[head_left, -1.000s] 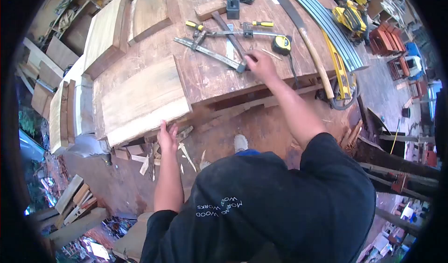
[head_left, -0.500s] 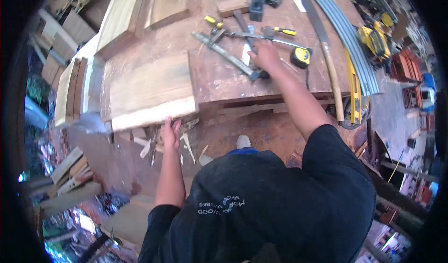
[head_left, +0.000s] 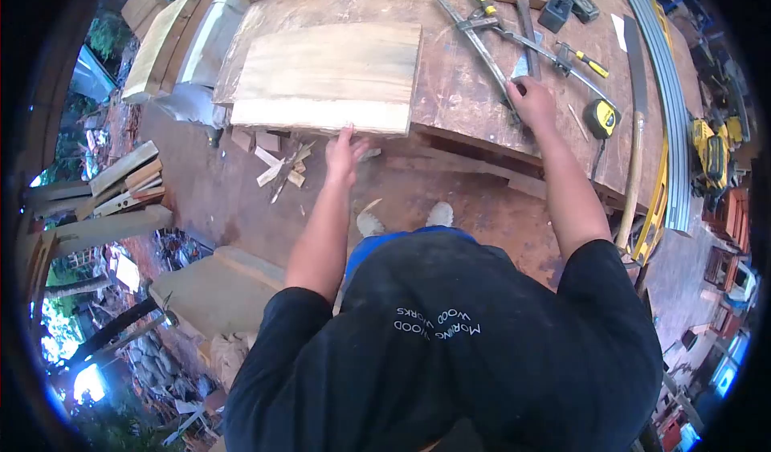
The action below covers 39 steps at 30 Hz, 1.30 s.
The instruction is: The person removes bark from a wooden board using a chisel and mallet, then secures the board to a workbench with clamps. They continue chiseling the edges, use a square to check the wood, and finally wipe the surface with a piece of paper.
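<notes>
A pale wooden board (head_left: 321,71) lies flat at the front edge of the workbench. My left hand (head_left: 345,156) is at its near edge, one digit touching the wood and the other fingers spread loosely. Over the bench top, my right hand (head_left: 533,105) has its fingers curled at the near end of a grey metal bar (head_left: 475,44). Just beyond lie a bar clamp (head_left: 534,44) with a yellow-and-black handle and a dark flat metal tool (head_left: 528,30). A yellow tape measure (head_left: 601,119) rests to the right of that hand.
A handsaw (head_left: 637,83), grey corrugated strips (head_left: 666,91) and a yellow level (head_left: 657,203) line the bench's right side. A yellow-and-black power tool (head_left: 562,4) sits at the back. Thick timbers (head_left: 165,42) stand left. Wood offcuts (head_left: 281,167) lie on the floor.
The view has shifted left, so the bench things appear farther right. My right hand has moved from the dark flat tool to the near end of the grey bar. My left hand stays by the board's edge.
</notes>
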Motion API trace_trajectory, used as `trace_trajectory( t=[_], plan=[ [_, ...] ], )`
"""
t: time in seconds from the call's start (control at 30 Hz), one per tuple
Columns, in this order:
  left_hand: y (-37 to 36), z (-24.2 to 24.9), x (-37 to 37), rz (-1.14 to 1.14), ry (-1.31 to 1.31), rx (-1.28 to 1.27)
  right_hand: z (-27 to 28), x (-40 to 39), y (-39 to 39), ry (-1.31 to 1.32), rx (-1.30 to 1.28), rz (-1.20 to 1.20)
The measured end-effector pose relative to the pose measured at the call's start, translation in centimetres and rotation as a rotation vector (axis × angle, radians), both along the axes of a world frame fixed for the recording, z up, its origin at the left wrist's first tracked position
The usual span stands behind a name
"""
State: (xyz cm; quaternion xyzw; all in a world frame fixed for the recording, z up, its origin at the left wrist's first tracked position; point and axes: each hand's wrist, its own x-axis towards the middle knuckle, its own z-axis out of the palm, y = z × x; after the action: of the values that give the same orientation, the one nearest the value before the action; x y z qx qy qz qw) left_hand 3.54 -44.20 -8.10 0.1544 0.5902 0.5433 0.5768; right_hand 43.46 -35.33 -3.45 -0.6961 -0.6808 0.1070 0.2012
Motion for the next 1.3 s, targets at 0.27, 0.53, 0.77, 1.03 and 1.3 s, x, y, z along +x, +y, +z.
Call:
trace_trajectory(
  t=[0.27,0.53,0.77,1.03,1.3],
  plan=[
    [-0.7,-0.4,0.2,0.019,-0.147,0.037,0.2,-0.4,-0.4,0.007,-0.039,-0.017],
    [-1.3,-0.9,-4.6,0.241,-0.118,0.051,0.4,-13.3,-6.6,0.124,0.232,0.500],
    [1.4,0.0,-20.8,0.412,0.168,0.122,-0.1,-20.9,-7.3,-0.201,0.172,0.694],
    [7.5,-0.6,-29.0,0.174,0.092,0.217,1.1,-22.7,-6.5,-0.264,0.176,0.701],
    [12.4,16.6,-31.8,-0.007,0.550,0.515,17.0,-23.5,-3.1,0.221,-0.187,0.388]
  ],
)
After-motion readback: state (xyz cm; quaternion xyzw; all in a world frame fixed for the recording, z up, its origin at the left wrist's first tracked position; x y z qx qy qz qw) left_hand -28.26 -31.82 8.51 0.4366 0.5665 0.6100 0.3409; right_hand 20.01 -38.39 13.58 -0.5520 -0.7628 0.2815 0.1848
